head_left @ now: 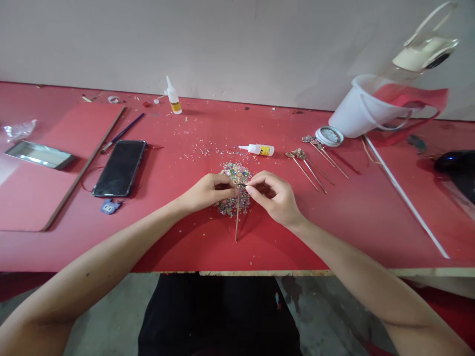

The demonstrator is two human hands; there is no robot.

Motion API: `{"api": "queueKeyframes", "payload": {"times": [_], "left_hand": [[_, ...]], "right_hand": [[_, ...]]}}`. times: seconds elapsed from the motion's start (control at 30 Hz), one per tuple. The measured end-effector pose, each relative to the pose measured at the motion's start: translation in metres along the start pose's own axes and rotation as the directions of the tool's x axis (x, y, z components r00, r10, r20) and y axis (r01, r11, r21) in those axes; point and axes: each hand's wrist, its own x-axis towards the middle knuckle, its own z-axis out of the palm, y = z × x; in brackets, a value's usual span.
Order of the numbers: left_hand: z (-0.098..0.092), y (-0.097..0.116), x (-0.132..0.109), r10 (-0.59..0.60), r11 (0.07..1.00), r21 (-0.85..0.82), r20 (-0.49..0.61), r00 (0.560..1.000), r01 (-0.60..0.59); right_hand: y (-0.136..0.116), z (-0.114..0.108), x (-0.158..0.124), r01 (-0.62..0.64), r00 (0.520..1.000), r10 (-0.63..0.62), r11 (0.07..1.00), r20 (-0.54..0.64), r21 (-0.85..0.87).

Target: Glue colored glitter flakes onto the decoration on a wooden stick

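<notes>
thin copper-coloured metal stick (pixel 237 220) is over a heap of multicoloured chips (pixel 227 206) on the red tabletop (pixel 208 247), pinched near its top by the left hand (pixel 208 191); the right hand (pixel 275 198) pinches a slim dark piece (pixel 242 185). a slack grip could let the stick swing, scattering chips.

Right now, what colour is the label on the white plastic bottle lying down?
Yellow label, best in the head view.
</notes>
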Motion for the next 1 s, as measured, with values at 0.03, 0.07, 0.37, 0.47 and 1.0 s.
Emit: {"api": "queueKeyframes", "payload": {"times": [0.03, 0.07, 0.37, 0.47, 1.0], "left_hand": [[0.0001, 0.0000, 0.0002, 0.008, 1.000, 0.002, 0.002, 1.000, -0.008], [0.0002, 0.0002, 0.0003, 0.014, 1.000, 0.006, 0.003, 1.000, -0.014], [0.0011, 0.0033, 0.0002, 0.011, 1.000, 0.006, 0.025, 1.000, -0.011], [0.0008, 0.0021, 0.0001, 0.008, 1.000, 0.001, 0.030, 1.000, -0.008], [0.0001, 0.0049, -0.0008, 0.016, 1.000, 0.000, 0.041, 0.999, -0.016]], "right_hand": [[-0.0005, 0.0004, 0.0002, 0.012, 1.000, -0.012, 1.000, -0.002, -0.011], [-0.0008, 0.0008, 0.0004, 0.025, 1.000, -0.025, 0.999, -0.007, -0.021], [-0.0008, 0.0004, 0.0007, 0.094, 0.996, -0.094, 0.993, -0.001, -0.078], [-0.0005, 0.0001, 0.0004, 0.113, 0.994, -0.113, 0.988, 0.003, -0.106], [0.0009, -0.0012, -0.0006, 0.200, 0.979, -0.204, 0.962, -0.002, -0.186]]}}
